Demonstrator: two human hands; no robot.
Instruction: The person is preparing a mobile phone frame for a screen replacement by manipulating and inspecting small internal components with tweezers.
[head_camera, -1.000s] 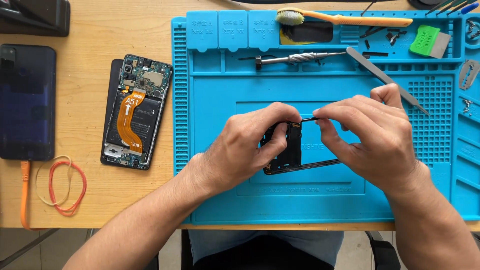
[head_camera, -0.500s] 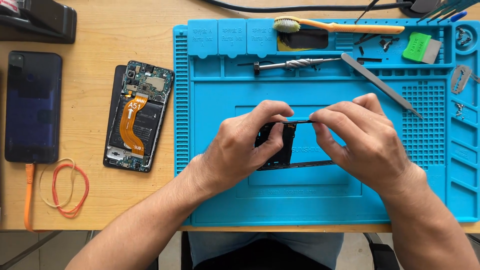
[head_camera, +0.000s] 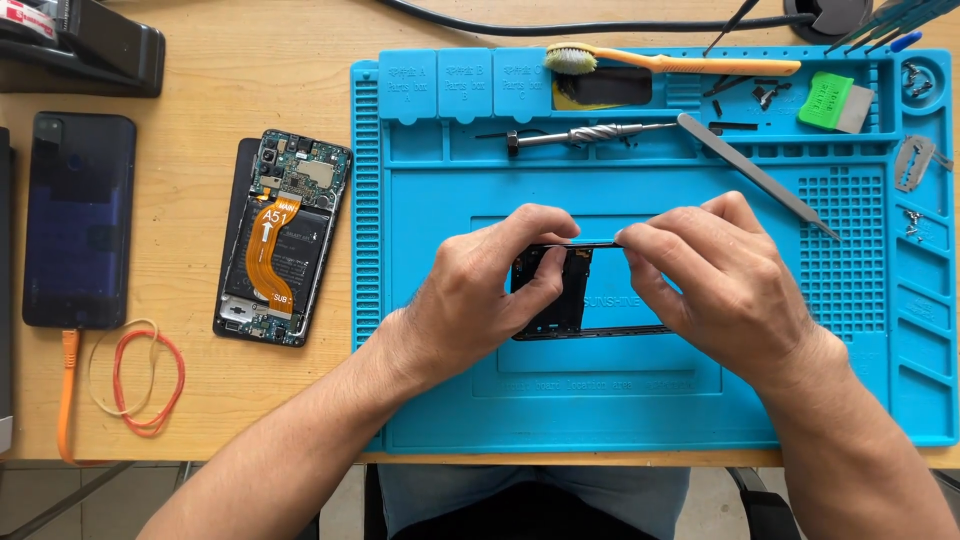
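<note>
Centrally, both hands work one black phone frame over the blue repair mat. Left hand: fingers closed around the frame's left end, thumb against its face. Right hand: fingertips pinched on the frame's top edge. Frame stands tilted up off the mat. Opened phone with orange flex cable lies left of the mat on the wooden table. Screwdriver and tweezers rest above the hands.
</note>
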